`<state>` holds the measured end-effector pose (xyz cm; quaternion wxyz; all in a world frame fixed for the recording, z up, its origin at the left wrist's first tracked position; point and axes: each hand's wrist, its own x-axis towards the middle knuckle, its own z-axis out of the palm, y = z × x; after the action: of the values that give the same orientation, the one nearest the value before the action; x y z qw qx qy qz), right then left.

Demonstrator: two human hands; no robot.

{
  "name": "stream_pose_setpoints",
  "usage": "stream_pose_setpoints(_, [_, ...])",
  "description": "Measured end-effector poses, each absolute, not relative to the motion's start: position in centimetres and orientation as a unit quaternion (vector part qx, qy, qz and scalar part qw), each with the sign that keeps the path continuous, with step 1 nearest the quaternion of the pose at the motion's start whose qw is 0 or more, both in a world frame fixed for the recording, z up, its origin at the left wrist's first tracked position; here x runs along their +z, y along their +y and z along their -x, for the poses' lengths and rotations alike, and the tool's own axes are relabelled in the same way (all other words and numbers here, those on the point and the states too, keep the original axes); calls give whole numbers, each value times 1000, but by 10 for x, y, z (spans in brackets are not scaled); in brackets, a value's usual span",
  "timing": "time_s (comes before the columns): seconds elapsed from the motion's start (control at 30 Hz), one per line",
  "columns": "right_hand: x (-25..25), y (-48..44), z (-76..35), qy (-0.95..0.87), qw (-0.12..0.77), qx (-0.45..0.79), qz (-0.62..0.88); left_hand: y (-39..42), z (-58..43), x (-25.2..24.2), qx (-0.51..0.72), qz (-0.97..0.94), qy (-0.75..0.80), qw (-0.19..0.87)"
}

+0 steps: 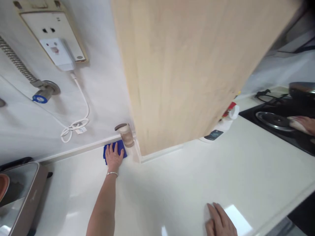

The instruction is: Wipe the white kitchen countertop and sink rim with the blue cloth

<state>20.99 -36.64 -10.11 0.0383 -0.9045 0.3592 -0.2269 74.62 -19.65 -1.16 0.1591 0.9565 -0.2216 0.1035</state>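
Observation:
My left hand (114, 158), with a bracelet at the wrist, lies palm down on a folded blue cloth (122, 149). Its fingers are spread, and the cloth is pressed against the white countertop (167, 186) near the wall. Just right of the cloth stands a clear cylindrical container (127, 137) with a dark curved piece at its top. My right hand (220, 221) rests near the bottom edge of the view, its fingers extended over the counter and nothing seen in it. Part of that hand is cut off by the frame.
A wooden cabinet panel (187, 72) juts into the middle. On the left stand a dish-holding appliance (31, 193) and, above, a plugged-in adapter (57, 54) with a hanging cord. At right, another person's hand (307, 124) holds a pale cloth at the black cooktop (261, 131); bottles (221, 126) stand nearby.

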Motion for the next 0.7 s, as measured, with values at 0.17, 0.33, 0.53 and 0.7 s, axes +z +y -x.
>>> stream_pose_setpoints(0.17, [-80, -355, -225, 366, 42, -242, 898, -174, -695, -14, 142, -953, -226, 140])
stream_pose_setpoints(0.33, [-70, -352, -230, 359, 49, -252, 898, -151, -622, -21, 155, -943, -267, 123])
stream_pose_setpoints(0.53, [-65, -351, -231, 360, 62, -242, 899, -160, -531, -28, 153, -934, -295, 133])
stream_pose_setpoints(0.7, [-65, -349, -231, 359, 67, -243, 899, -185, -461, -33, 140, -924, -322, 152])
